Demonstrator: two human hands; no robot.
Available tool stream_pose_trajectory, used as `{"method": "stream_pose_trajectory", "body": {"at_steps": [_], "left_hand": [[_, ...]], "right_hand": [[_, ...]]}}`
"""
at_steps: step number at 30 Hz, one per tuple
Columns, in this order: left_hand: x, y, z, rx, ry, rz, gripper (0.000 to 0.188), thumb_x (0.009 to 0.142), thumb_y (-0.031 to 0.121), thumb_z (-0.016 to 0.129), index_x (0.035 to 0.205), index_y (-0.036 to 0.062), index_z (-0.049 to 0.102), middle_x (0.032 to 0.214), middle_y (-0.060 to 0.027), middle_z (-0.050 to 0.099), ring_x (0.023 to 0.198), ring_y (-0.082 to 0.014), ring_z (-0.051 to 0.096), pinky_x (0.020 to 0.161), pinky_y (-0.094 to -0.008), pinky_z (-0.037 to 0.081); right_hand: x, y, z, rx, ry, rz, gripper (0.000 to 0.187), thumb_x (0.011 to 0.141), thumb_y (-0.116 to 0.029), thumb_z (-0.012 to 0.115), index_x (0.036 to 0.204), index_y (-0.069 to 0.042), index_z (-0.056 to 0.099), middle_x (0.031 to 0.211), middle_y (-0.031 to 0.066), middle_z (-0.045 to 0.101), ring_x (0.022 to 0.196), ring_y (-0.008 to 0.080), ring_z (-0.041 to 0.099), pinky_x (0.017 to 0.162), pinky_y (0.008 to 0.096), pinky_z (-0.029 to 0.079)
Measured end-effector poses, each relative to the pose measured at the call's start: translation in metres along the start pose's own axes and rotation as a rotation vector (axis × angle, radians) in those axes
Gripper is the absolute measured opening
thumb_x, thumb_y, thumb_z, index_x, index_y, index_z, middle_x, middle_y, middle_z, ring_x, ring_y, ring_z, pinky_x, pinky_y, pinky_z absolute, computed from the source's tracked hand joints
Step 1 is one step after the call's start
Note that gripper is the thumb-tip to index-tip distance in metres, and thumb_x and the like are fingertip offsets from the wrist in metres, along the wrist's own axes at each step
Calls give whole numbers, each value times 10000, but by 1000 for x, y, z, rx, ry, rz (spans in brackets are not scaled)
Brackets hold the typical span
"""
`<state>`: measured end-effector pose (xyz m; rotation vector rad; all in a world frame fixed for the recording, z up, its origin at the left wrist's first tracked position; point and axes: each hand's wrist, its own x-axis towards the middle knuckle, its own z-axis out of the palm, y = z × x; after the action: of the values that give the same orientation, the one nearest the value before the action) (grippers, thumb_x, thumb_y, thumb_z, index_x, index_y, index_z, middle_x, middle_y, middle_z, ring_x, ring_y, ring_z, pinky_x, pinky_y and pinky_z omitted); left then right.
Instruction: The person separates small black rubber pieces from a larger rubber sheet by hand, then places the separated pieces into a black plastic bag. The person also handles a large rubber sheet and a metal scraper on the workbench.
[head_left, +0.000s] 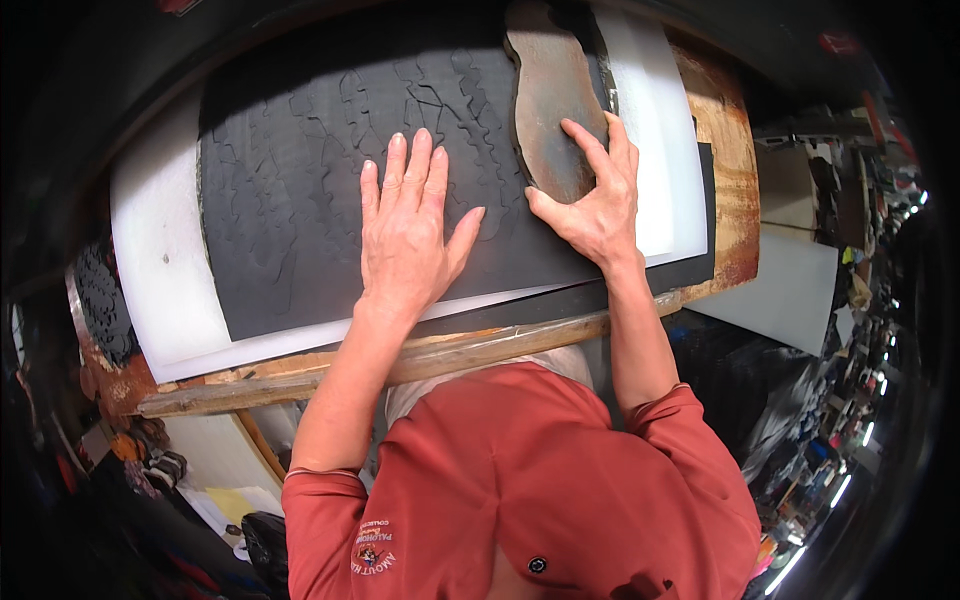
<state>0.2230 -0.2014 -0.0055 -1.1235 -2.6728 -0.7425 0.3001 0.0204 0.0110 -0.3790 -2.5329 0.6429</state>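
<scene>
A large black sheet (290, 200), likely foam or rubber, lies on a white board (165, 250). Several wavy, sole-like outlines (355, 105) are cut or pressed into its surface. My left hand (408, 225) rests flat on the sheet, palm down, fingers stretched out and thumb apart. To its right, a sole-shaped cutting die (550, 100), worn grey-brown with a dark edge, lies over the sheet's right side. My right hand (600, 205) grips its near end, the thumb at the left edge and fingers over the top and right edge. The die's far end reaches into shadow.
Under the white board is a wooden table (730, 180) with a rounded front rail (420, 360). Dark machine parts overhang the far side. Black cut scraps (100, 305) sit at the left, and a pale panel (780, 285) stands at the right beside black plastic (740, 380).
</scene>
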Motion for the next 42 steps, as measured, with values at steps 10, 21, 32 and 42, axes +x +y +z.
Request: {"method": "stream_pose_trajectory", "body": {"at_steps": [10, 21, 32, 42], "left_hand": [[9, -1, 4, -31, 39, -10, 690, 902, 269, 823, 1467, -26, 560, 1632, -202, 464, 1550, -421, 372, 1266, -599, 256], [-56, 9, -36, -379, 176, 61, 350, 851, -48, 776, 1184, 13, 686, 1132, -173, 752, 977, -356, 730, 850, -425, 596], [-115, 23, 5, -157, 190, 47, 196, 830, -2, 815, 879, 69, 639, 824, -65, 675, 717, -280, 645, 626, -386, 514], [-119, 24, 5, -122, 292, -8, 191, 898, 49, 787, 790, 33, 631, 771, -117, 651, 694, -328, 642, 610, -430, 512]], "right_hand": [[16, 14, -6, 43, -88, -15, 794, 605, -273, 853, 1351, -57, 685, 1526, 285, 445, 1301, 466, 501, 1092, 515, 476], [12, 22, -5, 47, -50, -9, 830, 664, -283, 873, 1430, -66, 638, 1632, 290, 371, 1412, 449, 448, 1156, 520, 437], [19, 21, -3, 30, -1, -49, 731, 726, -305, 895, 1347, 8, 669, 1525, 322, 461, 1380, 467, 464, 1135, 511, 451], [15, 37, -89, 551, 553, -105, 209, 932, -96, 816, 827, -42, 644, 773, -10, 630, 723, 86, 565, 697, 258, 494]]}}
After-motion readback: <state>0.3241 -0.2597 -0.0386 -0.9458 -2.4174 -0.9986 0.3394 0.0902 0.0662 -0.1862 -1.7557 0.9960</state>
